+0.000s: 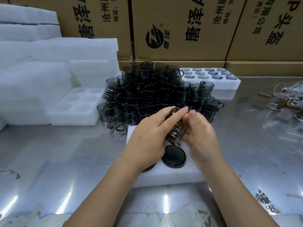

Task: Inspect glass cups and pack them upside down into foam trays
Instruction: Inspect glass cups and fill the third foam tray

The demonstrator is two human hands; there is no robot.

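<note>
Left hand (pixel 147 138), right hand (pixel 202 136), glass cup (pixel 175 130) between

Both hands, left hand (pixel 148 136) and right hand (pixel 200 134), are holding a tinted cup (pixel 174 131) above the foam tray (pixel 172 176) on the bench (pixel 65 153).

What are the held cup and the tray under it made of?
The cup looks like smoky tinted glass: glossy and see-through. The tray seems white foam: matte, soft-edged, with round cut pockets.
</note>
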